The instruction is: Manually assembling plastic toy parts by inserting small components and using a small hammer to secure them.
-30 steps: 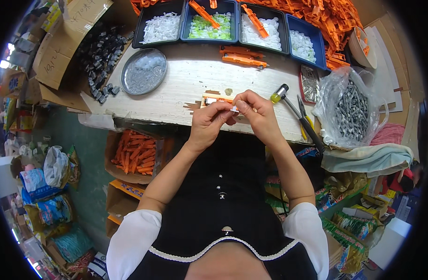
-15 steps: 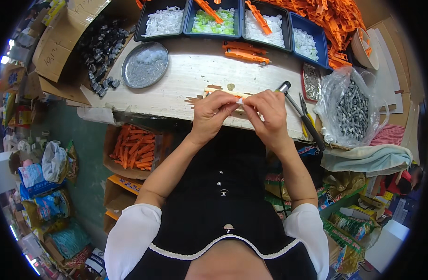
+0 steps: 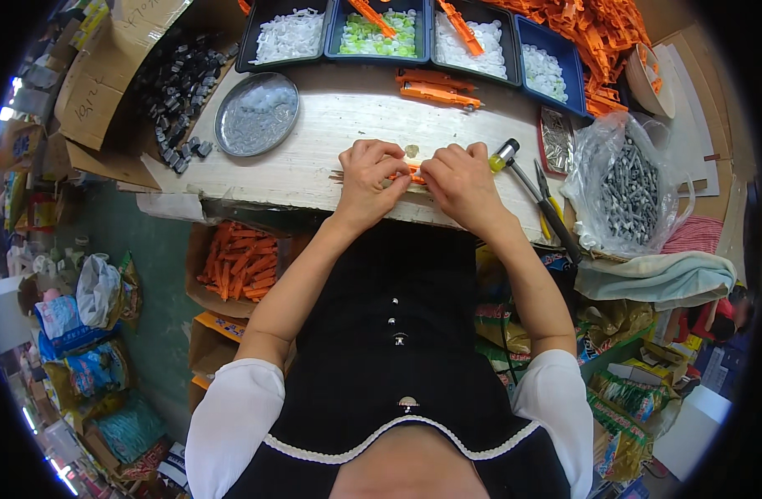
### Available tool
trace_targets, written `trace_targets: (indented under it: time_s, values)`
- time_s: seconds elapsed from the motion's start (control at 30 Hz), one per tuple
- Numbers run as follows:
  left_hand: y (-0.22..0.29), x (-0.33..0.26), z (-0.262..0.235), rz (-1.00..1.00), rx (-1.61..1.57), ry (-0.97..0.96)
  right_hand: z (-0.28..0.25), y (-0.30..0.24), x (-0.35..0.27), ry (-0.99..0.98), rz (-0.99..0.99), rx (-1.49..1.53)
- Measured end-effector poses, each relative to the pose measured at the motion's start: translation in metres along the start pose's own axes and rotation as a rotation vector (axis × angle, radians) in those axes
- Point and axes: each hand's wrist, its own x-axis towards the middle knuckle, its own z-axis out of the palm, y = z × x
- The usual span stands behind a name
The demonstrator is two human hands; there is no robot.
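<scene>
Close together at the table's front edge, both my hands work over an orange plastic part [image 3: 415, 173], which mostly disappears behind my fingers. My left hand [image 3: 370, 185] is closed, thumb and fingertips on the part's left end. Closed too, my right hand [image 3: 464, 188] presses its fingertips down at the right end; what they pinch is hidden. Just right of that hand lies a hammer [image 3: 526, 179] with a dark handle. Beyond the hands, a few more orange plastic parts [image 3: 437, 93] lie on the white tabletop [image 3: 339, 116].
Trays [image 3: 289, 62] of small white and green pieces line the back, beside an orange heap [image 3: 555, 33]. A round metal dish [image 3: 258, 115] and black pieces [image 3: 177, 116] are left. Pliers [image 3: 550, 200] and a plastic bag [image 3: 626, 187] of grey pieces are right.
Both hands have lowered onto the tabletop and turned knuckles-up. The small white piece seen between the fingertips is now hidden, and the orange part shows there.
</scene>
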Motion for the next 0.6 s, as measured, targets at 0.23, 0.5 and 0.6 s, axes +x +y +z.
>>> trace_targets:
  time_s: [0.23, 0.5, 0.6]
  values:
    - [-0.003, 0.002, 0.003, 0.019, -0.064, 0.012, 0.002, 0.003, 0.011, -0.157, -0.064, -0.037]
    - [-0.004, 0.003, -0.001, 0.003, -0.065, -0.02, -0.003, -0.003, 0.025, -0.28, -0.133, -0.074]
    - [-0.005, 0.003, -0.001, 0.006, -0.071, -0.035, -0.001, 0.003, 0.024, -0.28, -0.163, -0.014]
